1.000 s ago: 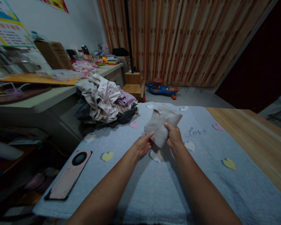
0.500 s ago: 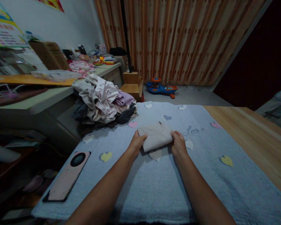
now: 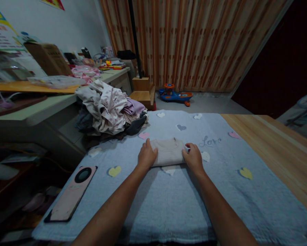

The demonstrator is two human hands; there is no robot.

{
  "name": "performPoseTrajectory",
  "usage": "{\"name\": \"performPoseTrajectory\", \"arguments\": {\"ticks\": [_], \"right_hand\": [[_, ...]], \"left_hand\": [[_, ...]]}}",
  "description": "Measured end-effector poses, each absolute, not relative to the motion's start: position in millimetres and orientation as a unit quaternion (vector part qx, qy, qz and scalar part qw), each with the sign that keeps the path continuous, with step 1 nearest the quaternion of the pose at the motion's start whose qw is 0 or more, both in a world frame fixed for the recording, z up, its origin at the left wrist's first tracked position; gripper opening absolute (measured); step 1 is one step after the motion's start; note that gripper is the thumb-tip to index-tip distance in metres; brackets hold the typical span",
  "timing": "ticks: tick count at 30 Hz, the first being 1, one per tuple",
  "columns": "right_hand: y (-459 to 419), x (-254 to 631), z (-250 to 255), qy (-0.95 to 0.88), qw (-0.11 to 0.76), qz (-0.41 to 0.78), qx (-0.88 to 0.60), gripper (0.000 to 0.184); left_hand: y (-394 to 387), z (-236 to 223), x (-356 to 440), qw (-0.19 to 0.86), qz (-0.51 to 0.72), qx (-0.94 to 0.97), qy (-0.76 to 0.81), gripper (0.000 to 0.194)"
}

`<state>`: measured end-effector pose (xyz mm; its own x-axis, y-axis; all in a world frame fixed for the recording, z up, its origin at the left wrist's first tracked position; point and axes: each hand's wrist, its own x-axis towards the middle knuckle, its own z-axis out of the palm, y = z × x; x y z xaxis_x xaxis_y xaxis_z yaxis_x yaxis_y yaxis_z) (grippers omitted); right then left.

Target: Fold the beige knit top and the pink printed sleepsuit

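A folded pale knit garment (image 3: 168, 152), a ribbed top by its look, lies flat on the blue blanket (image 3: 163, 205). My left hand (image 3: 147, 155) rests against its left edge, thumb toward the cloth and the fingers apart from it. On the opposite edge is my right hand (image 3: 193, 158), its thumb touching the fabric and a gap showing between thumb and curled fingers. The undersides of both hands are hidden.
A heap of crumpled clothes (image 3: 109, 109) sits at the blanket's far left corner. Near the left edge lies a pink phone (image 3: 71, 196). A cluttered desk (image 3: 51, 106) stands to the left. Beyond the table are a wooden seat (image 3: 140, 94) and a blue ride-on toy (image 3: 175, 95).
The folded garment has gone from tilted between both hands to lying level on the blanket. Both hands have loosened their hold and stay at its sides.
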<state>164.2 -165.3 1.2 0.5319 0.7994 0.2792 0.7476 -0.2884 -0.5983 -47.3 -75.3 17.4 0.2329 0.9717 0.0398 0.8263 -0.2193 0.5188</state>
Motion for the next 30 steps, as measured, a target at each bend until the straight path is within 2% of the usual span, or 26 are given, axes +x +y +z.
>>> {"name": "performPoseTrajectory", "arguments": {"ticks": [4, 8, 11, 15, 24, 30], "right_hand": [[-157.0, 161.4, 12.1, -0.492, 0.307, 0.013, -0.815, 0.028], [-145.6, 160.0, 18.8, -0.480, 0.229, 0.041, -0.846, 0.029], [-138.1, 161.0, 19.1, -0.468, 0.192, 0.075, -0.859, 0.033], [-131.6, 164.3, 14.4, -0.452, 0.213, 0.094, -0.861, 0.030], [-133.6, 162.6, 11.2, -0.443, 0.345, 0.065, -0.825, 0.023], [-135.3, 159.0, 1.4, -0.449, 0.297, 0.034, -0.842, 0.017]], "left_hand": [[-89.9, 21.9, -42.2, 0.090, 0.209, 0.800, 0.555, 0.055], [-104.3, 15.7, -31.3, 0.057, 0.195, 0.893, 0.402, 0.046], [-109.0, 7.1, -23.5, 0.041, 0.166, 0.920, 0.354, 0.045], [-107.2, 0.8, -19.2, 0.035, 0.136, 0.927, 0.349, 0.048], [-101.0, 5.2, -17.4, 0.051, 0.098, 0.934, 0.341, 0.051], [-98.3, 3.9, -17.4, 0.077, 0.060, 0.933, 0.346, 0.055]]}}
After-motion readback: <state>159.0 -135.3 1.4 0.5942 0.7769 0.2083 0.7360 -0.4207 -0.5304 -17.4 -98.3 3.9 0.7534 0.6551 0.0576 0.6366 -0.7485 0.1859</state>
